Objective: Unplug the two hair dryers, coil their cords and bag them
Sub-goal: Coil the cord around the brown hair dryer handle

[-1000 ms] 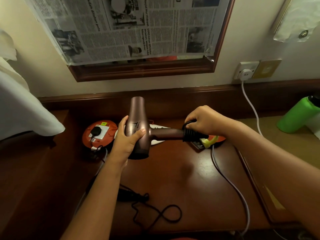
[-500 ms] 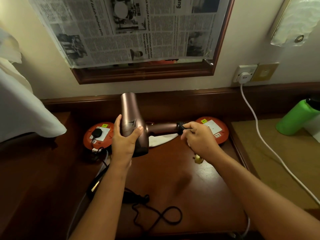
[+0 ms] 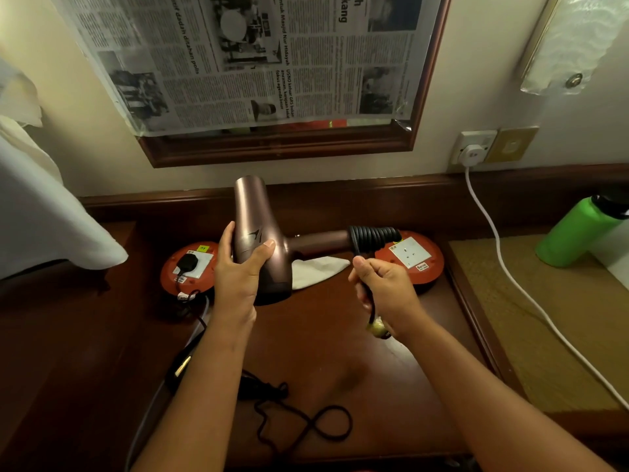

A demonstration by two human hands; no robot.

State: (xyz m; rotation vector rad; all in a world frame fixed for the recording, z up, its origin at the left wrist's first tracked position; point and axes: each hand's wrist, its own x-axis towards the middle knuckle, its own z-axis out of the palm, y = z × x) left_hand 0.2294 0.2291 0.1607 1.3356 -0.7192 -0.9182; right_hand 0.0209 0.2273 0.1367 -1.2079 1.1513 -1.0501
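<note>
My left hand [image 3: 240, 272] grips the barrel of a bronze hair dryer [image 3: 258, 229] held above the wooden desk, nozzle pointing away from me. Its black cord [image 3: 371, 238] is wound in tight turns round the end of the handle. My right hand [image 3: 383, 289] pinches the free end of that cord just below the handle, and the yellowish plug [image 3: 377, 329] hangs beneath my palm. A second, black hair dryer [image 3: 250, 386] lies on the desk near me, partly hidden by my left forearm, its cord [image 3: 316, 425] looped loosely.
Two round orange socket units [image 3: 190, 267] [image 3: 415, 260] sit at the back of the desk [image 3: 391, 386], the left with a black plug in it. White cloth [image 3: 316, 269] lies between them. A white cable [image 3: 503, 264] runs from the wall socket [image 3: 473, 151]. A green bottle [image 3: 578, 229] stands right.
My right hand has come off the handle end, dropped toward me and pulled the cord's last stretch down, leaving the wound coil exposed. The dryer has stayed almost still in my left hand.
</note>
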